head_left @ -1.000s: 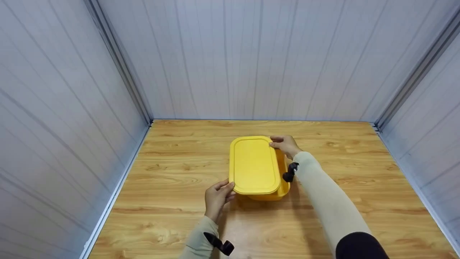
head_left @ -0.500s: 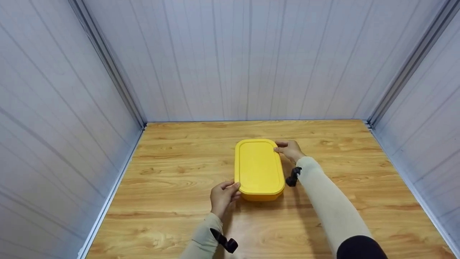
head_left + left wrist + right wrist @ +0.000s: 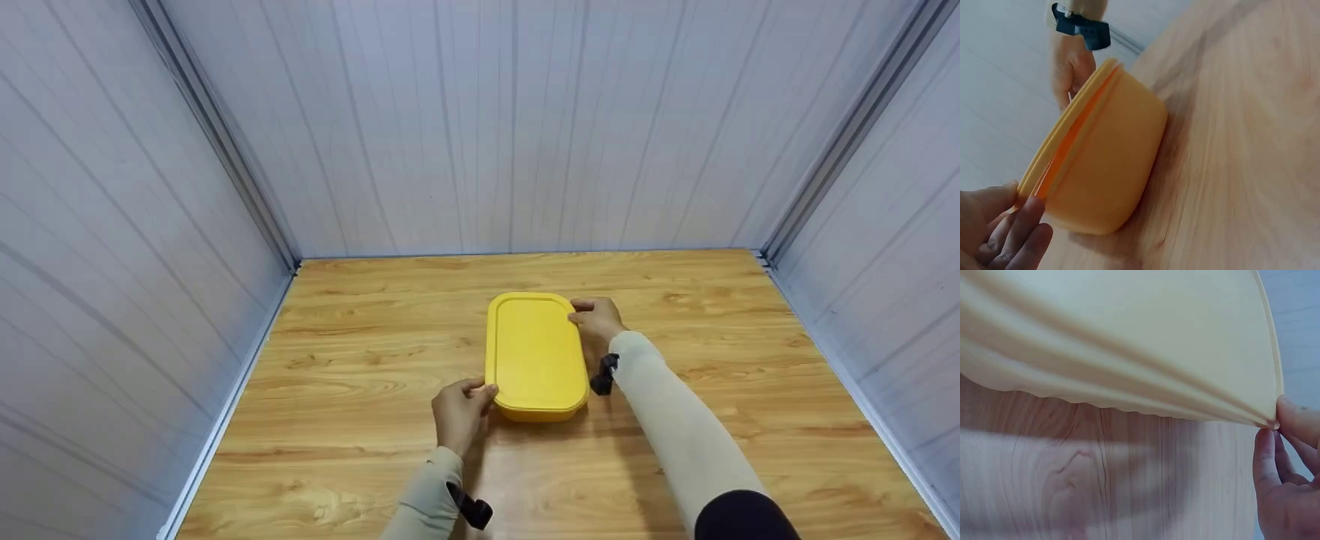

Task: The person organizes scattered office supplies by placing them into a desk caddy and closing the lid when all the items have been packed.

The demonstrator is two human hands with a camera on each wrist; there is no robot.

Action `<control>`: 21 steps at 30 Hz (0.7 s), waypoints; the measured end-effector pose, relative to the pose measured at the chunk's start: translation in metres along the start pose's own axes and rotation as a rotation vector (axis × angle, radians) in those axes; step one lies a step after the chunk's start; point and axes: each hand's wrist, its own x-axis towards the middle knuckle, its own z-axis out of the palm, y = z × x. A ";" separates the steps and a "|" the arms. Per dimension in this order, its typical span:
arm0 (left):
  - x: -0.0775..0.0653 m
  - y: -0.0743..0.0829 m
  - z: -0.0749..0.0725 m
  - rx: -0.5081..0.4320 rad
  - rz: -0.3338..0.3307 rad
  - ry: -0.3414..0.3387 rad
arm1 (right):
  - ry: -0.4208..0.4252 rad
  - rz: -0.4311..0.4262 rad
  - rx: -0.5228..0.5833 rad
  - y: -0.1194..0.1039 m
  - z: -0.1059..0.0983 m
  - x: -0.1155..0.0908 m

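A yellow rectangular lid (image 3: 534,349) with rounded corners lies over a yellow plastic box (image 3: 541,415) on the wooden table. In the left wrist view a narrow gap shows between the lid (image 3: 1067,129) and the box (image 3: 1112,152) on that side. My left hand (image 3: 457,412) pinches the lid's near left corner, thumb on top and fingers beneath. At the far right corner, my right hand (image 3: 598,316) pinches the lid's edge between thumb and fingers. The inside of the box is hidden by the lid.
The wood-grain table (image 3: 360,360) runs back to a pale panelled wall (image 3: 480,127). Similar panels stand at the left (image 3: 112,262) and right (image 3: 877,247). Black straps with small devices sit on both wrists.
The lid, offset to the left of the box a second ago, has moved over it so the box's open right side is covered. Both hands keep their corners.
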 end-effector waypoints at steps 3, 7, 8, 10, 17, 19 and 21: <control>-0.001 -0.001 -0.002 0.053 0.016 0.008 | 0.004 0.000 -0.021 -0.001 0.002 0.002; -0.003 -0.005 -0.001 0.026 -0.008 0.001 | 0.004 0.004 -0.010 0.000 0.004 0.000; -0.004 -0.005 -0.001 0.016 -0.015 0.001 | 0.005 0.005 -0.007 0.001 0.004 -0.001; -0.007 -0.007 0.000 -0.006 -0.028 0.000 | 0.006 0.013 0.008 0.003 0.006 -0.002; -0.004 -0.005 -0.001 0.002 -0.014 0.017 | 0.008 -0.024 -0.029 0.001 0.010 0.000; 0.002 0.002 -0.006 0.091 0.018 0.004 | 0.000 -0.087 -0.107 -0.002 0.011 -0.001; 0.008 0.009 -0.012 0.235 0.072 -0.017 | -0.008 -0.157 -0.211 -0.001 0.015 -0.005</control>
